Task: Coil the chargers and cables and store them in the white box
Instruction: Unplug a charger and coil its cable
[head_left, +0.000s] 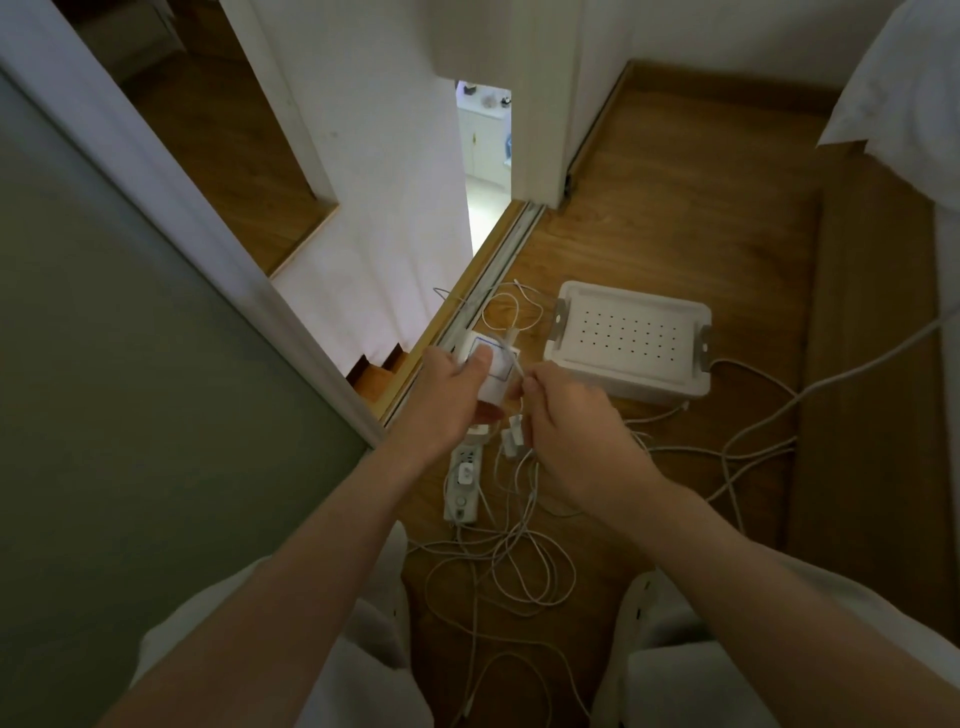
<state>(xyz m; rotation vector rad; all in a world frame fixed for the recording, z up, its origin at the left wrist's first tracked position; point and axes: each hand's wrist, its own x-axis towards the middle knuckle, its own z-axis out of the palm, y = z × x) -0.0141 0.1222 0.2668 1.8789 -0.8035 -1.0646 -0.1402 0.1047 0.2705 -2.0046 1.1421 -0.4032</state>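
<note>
Left hand (447, 395) is gripping a smooth white square charger (493, 371) with a thin blue outline on its face, fingers curled round it, while the right hand (576, 436) is pinching the thin white cable (514, 366) crossing it. The white box (631, 343) is sitting on the wooden floor (675, 234) just far-right of the hands, its plastic lid dotted with holes and metal clips at both ends. Loose white cables (519, 566) are lying tangled nearer, beside a power strip (461, 483).
</note>
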